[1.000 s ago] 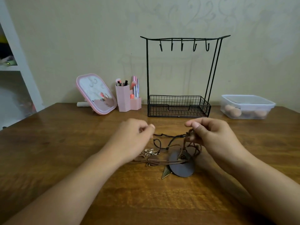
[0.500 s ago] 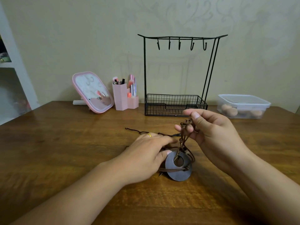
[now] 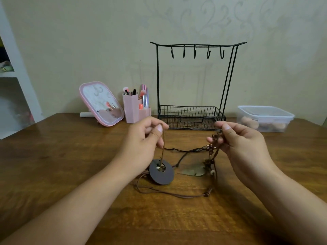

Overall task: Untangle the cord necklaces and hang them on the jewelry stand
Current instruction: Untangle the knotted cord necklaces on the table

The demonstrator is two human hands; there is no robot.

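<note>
Pinching tangled cords (image 3: 187, 151) (five hooks (image 3: 195, 53) bare): two hands (image 3: 141, 144).

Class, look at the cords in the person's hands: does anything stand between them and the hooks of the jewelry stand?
Nothing visible does. The cords hang over bare table in front of the jewelry stand, whose hooks are empty.

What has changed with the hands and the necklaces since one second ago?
The left hand took the brown cord and drew the disc pendant leftward out of the tangle. The right hand still holds the beaded cords. The jewelry stand stays bare.
</note>
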